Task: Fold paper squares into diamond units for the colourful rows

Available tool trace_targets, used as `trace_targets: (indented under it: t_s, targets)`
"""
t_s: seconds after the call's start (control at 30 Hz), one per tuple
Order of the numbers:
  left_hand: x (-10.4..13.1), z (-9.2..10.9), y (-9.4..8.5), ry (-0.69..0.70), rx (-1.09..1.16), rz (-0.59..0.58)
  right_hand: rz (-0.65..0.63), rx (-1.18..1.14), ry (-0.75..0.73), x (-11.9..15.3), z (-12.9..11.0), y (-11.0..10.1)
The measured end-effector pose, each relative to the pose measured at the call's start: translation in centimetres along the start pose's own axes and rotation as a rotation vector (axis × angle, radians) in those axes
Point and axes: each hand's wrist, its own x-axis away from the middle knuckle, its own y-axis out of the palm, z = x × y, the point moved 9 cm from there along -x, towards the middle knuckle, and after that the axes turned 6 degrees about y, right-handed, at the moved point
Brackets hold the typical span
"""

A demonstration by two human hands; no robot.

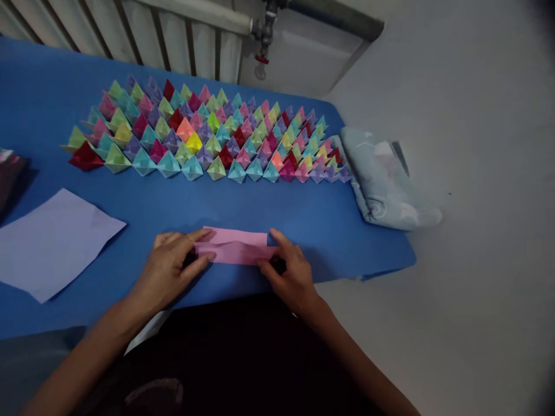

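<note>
A pink sheet of paper (pixel 236 245), folded into a long narrow strip, lies near the front edge of the blue-covered table (pixel 182 202). A crease or raised flap runs along its length. My left hand (pixel 173 263) grips the strip's left end between thumb and fingers. At the right end my right hand (pixel 288 268) holds it the same way, thumb nearer me and index finger on the far side. Beyond the strip stand several rows of small folded paper boats (pixel 191 167) in many colours.
Left of my hands lies a flat lilac sheet of paper (pixel 60 242). A folded grey-blue patterned cloth (pixel 377 179) rests at the table's right end. Behind the table are a white radiator (pixel 165 40) and a pipe valve with a red handle (pixel 262 59). A wall rises at right.
</note>
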Motion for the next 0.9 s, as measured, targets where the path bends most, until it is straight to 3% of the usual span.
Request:
trace_targets:
  t_s: [0.23, 0.37, 0.47, 0.6, 0.73, 0.9]
  targets:
    - [0.1, -0.1, 0.5, -0.075, -0.127, 0.008, -0.093, 0.123, 0.067, -1.4, -0.2, 0.7]
    - [0.3, 0.5, -0.1, -0.062, -0.232, 0.04, -0.132, 0.161, 0.082, -1.6, -0.2, 0.9]
    - [0.1, 2.9, 0.2, 0.111, -0.358, 0.071, -0.137, 0.17, 0.059, -1.7, -0.4, 1.0]
    - [0.6, 6.6, 2.7, 0.437, -0.304, -0.031, -0.158, 0.158, 0.032, -1.8, -0.7, 1.2]
    - [1.6, 6.7, 3.2, 0.455, -0.311, -0.092, -0.2, 0.155, 0.059, -2.0, -0.8, 1.3]
    - [3.3, 5.7, 1.7, 0.397, -0.353, -0.079, -0.216, 0.152, 0.088, -2.0, -0.7, 1.4]
